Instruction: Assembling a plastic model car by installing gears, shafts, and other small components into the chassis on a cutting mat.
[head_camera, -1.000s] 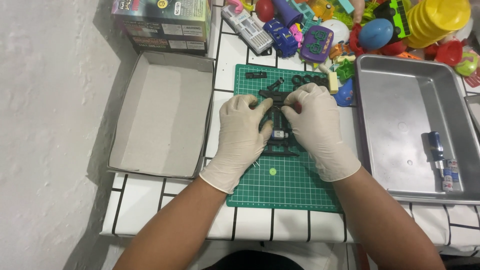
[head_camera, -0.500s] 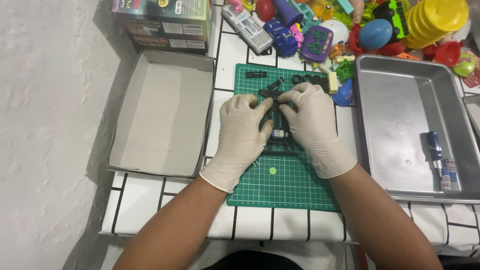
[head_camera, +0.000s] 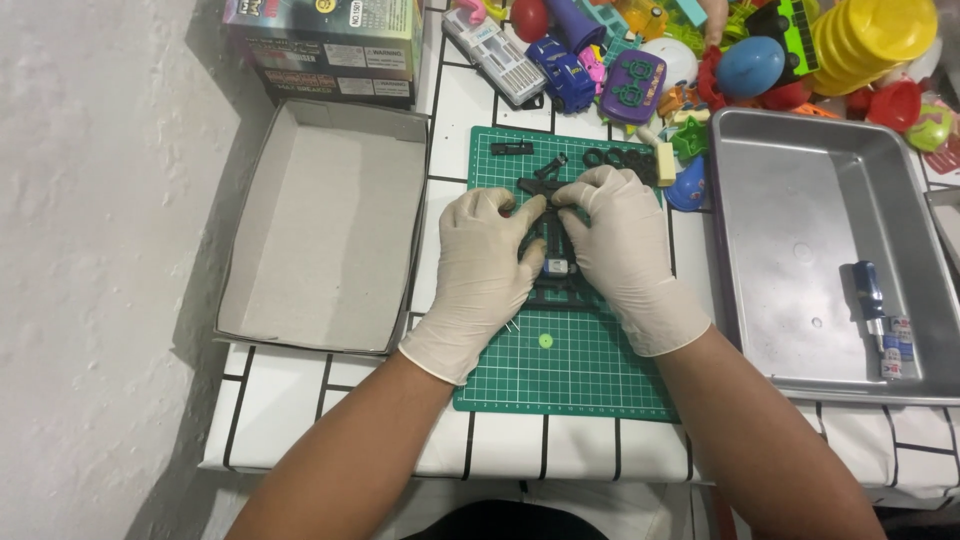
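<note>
Both my hands wear pale latex gloves and rest together over a green cutting mat (head_camera: 560, 370). My left hand (head_camera: 482, 268) and my right hand (head_camera: 622, 250) pinch a black plastic toy frame (head_camera: 552, 262) between their fingertips, near the mat's middle. Most of the frame is hidden under my palms; a small blue-and-white part shows between them. Loose black pieces lie on the mat's far edge: a short bar (head_camera: 512, 148) and some rings (head_camera: 612, 158).
An open cardboard box lid (head_camera: 325, 225) lies left of the mat. A metal tray (head_camera: 815, 240) on the right holds a blue-handled screwdriver (head_camera: 870, 295) and small batteries (head_camera: 897, 345). Several colourful toys (head_camera: 700, 50) and a printed box (head_camera: 325, 45) crowd the back.
My hands have stayed over the black frame, with only small shifts of the fingertips. Nothing else has moved.
</note>
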